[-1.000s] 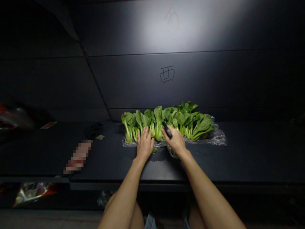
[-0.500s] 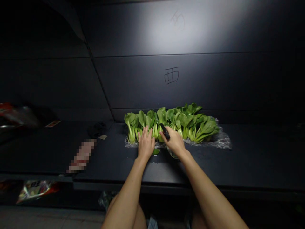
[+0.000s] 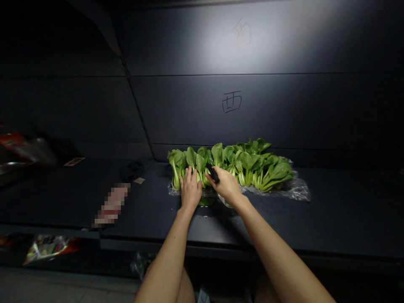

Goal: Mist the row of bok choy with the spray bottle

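A row of green bok choy (image 3: 248,164) stands on the dark shelf, leaves up against the back panel, with those at the right end leaning over. My left hand (image 3: 190,191) rests open against the stalks left of the middle, fingers pointing up and slightly apart. My right hand (image 3: 227,185) is wrapped around a spray bottle (image 3: 212,173); its black head sticks out toward the left, and part of a clear body shows under the palm. Clear plastic wrap (image 3: 299,191) lies beneath the vegetables. Below the hands, a loose leaf (image 3: 206,202) lies on the wet surface.
The dark shelf (image 3: 341,214) has a front edge close to my legs. Left of the bok choy are a dark crumpled item (image 3: 131,170), a small card (image 3: 139,180) and a pixelated strip (image 3: 112,205). A colourful package (image 3: 49,248) sits on the level below.
My right hand has moved left along the row with the spray bottle, closer to my left hand. The left hand stays against the stalks. The view has shifted slightly left.
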A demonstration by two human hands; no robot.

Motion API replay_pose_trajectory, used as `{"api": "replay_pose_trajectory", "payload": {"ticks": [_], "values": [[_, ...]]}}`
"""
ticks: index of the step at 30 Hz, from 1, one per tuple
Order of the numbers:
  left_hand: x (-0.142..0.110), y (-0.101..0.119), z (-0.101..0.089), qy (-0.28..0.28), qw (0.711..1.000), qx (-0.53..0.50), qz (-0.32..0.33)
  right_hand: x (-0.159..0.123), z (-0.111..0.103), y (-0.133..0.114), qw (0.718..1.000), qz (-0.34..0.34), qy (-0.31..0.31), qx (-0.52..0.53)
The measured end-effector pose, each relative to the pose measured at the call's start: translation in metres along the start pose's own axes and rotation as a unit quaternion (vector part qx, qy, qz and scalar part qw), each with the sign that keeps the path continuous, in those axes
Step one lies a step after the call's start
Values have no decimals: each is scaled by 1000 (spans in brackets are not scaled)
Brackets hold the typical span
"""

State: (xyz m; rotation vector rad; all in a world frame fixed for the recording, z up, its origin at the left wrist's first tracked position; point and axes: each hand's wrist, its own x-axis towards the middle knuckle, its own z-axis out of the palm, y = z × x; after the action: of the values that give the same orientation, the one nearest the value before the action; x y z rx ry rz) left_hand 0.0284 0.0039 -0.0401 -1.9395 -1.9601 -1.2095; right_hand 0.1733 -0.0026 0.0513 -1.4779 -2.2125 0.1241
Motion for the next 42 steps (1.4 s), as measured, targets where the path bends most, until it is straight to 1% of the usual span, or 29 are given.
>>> {"api": "replay_pose_trajectory", "payload": {"ticks": [8, 15, 17, 20, 23, 25, 29, 32, 36, 42], "values": [[1, -10, -5, 15, 1000, 3, -20, -6, 9, 2, 999, 43, 6, 22], [3, -9, -11, 33, 999, 18, -24, -5, 11, 2, 999, 23, 1, 44], [3, -9, -13, 46, 998, 23, -42, -5, 11, 1, 999, 21, -1, 47], [2, -12, -14, 69, 994, 12, -88, -7, 11, 0, 999, 25, 2, 49], [2, -18, -12, 69, 989, -19, -130, -9, 10, 0, 998, 33, 2, 48], [2, -21, -10, 67, 987, -41, -140, -9, 9, 1, 998, 34, 0, 47], [3, -25, -8, 101, 983, -77, -134, -10, 9, 1, 999, 19, -1, 44], [4, -28, -7, 115, 979, -85, -148, -10, 10, -1, 999, -3, -5, 39], [4, -31, -4, 111, 978, -88, -155, -12, 11, -5, 999, -31, -13, 30], [2, -33, -1, 95, 985, -91, -111, -13, 13, -6, 999, -34, -10, 19]]}}
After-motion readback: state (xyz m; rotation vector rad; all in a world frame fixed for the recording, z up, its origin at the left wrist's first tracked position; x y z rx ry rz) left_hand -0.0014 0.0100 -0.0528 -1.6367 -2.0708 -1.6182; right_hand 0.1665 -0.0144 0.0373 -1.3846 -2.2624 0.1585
